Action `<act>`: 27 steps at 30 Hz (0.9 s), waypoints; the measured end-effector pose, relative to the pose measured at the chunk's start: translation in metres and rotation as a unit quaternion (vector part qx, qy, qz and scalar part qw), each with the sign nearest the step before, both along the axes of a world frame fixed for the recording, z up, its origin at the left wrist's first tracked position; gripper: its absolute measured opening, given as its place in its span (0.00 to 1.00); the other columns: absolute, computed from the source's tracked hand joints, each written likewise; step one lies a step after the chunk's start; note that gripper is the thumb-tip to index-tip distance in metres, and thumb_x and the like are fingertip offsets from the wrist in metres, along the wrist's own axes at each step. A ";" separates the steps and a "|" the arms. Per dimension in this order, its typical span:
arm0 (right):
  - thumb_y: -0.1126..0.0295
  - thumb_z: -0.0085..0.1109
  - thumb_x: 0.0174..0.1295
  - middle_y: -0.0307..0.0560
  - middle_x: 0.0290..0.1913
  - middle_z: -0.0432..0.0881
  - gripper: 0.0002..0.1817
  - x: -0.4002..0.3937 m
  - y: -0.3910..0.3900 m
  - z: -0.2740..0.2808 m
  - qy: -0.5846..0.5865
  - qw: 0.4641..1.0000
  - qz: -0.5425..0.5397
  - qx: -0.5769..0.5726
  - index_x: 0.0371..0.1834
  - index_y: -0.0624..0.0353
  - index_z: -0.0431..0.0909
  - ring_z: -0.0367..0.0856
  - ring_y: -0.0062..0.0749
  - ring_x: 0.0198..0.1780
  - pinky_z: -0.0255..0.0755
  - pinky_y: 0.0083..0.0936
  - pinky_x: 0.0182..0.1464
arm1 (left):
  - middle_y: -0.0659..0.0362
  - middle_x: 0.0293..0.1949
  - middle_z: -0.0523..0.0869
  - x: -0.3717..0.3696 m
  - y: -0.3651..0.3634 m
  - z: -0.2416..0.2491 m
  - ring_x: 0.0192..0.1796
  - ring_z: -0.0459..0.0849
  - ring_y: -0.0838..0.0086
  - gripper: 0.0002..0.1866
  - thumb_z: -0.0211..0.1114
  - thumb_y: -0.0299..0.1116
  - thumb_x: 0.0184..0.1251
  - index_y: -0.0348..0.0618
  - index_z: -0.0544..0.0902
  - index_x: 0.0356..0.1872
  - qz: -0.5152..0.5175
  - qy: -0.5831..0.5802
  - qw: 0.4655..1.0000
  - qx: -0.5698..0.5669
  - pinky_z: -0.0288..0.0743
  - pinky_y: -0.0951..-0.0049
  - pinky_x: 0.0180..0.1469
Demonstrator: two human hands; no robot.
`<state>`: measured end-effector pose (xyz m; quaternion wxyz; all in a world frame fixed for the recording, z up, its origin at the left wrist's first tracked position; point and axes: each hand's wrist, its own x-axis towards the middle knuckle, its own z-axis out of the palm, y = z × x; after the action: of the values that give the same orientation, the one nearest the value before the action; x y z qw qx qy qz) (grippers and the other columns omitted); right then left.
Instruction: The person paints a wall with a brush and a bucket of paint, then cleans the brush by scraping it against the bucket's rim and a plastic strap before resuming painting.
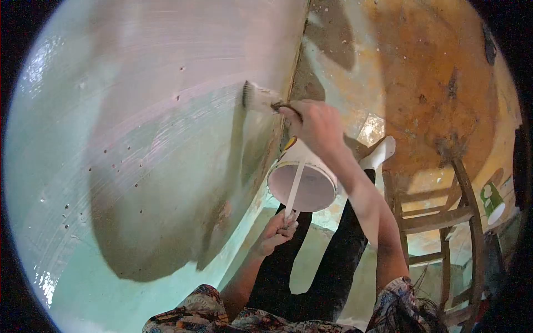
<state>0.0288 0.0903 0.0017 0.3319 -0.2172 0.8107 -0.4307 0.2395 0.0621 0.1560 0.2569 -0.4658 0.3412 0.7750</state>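
My right hand [316, 123] is closed on the handle of a wide paintbrush [261, 98], whose dark bristles are at the wall [166, 111] on the left. Whether the bristles touch the wall is hard to tell. Pale pinkish paint covers the wall's upper part, with streaks over the green below. My left hand [278, 232] is wrapped round the handle of a white bucket [304, 186], which hangs tilted in front of my legs, below my right forearm. Its inside looks pinkish and its rim is smeared.
At the right, a wooden frame with rungs [436, 222] stands on the orange-stained floor [427, 100]. A green and white container [492, 203] lies beyond it. My foot in a white sock [382, 152] is beside the frame. The wall meets the floor in a slanting edge.
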 end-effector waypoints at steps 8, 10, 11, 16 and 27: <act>0.62 0.53 0.59 0.54 0.32 0.83 0.12 0.014 0.000 -0.122 0.006 0.984 0.011 0.175 0.29 0.57 0.82 0.83 0.50 0.35 0.76 0.42 0.36 | 0.70 0.29 0.57 0.001 -0.002 -0.002 0.28 0.55 0.88 0.15 0.53 0.27 0.55 0.41 0.66 0.44 -0.008 -0.027 1.000 0.005 0.49 0.88 0.29; 0.60 0.54 0.59 0.56 0.33 0.83 0.13 0.013 -0.018 -0.149 -0.009 0.979 0.045 0.196 0.31 0.59 0.81 0.83 0.50 0.38 0.76 0.42 0.38 | 0.70 0.29 0.57 0.012 0.000 -0.007 0.28 0.56 0.88 0.14 0.53 0.27 0.57 0.41 0.66 0.45 -0.001 -0.013 1.000 -0.003 0.49 0.88 0.29; 0.60 0.54 0.59 0.57 0.34 0.83 0.14 0.014 -0.026 -0.163 -0.018 0.976 0.062 0.207 0.31 0.59 0.81 0.82 0.50 0.39 0.76 0.41 0.39 | 0.70 0.29 0.56 0.016 0.000 -0.011 0.28 0.56 0.88 0.14 0.53 0.27 0.58 0.41 0.66 0.46 0.002 -0.008 1.000 -0.006 0.49 0.88 0.29; 0.67 0.52 0.57 0.55 0.34 0.83 0.10 0.023 -0.047 -0.198 0.026 0.976 0.088 0.197 0.30 0.60 0.80 0.84 0.47 0.38 0.77 0.41 0.37 | 0.71 0.29 0.56 0.009 -0.003 -0.011 0.27 0.55 0.89 0.11 0.54 0.30 0.62 0.42 0.66 0.43 -0.004 -0.040 0.999 -0.018 0.47 0.88 0.27; 0.68 0.54 0.56 0.53 0.28 0.81 0.08 0.029 -0.018 -0.108 0.046 0.987 0.087 0.125 0.26 0.58 0.80 0.82 0.46 0.33 0.75 0.40 0.33 | 0.70 0.27 0.56 0.019 0.000 -0.019 0.26 0.54 0.88 0.15 0.57 0.31 0.49 0.48 0.61 0.37 0.043 -0.061 0.997 0.007 0.46 0.89 0.27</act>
<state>0.0578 0.0721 -0.1064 0.3549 -0.2637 0.8504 -0.2850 0.2588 0.0620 0.1375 0.2466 -0.5246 0.2995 0.7578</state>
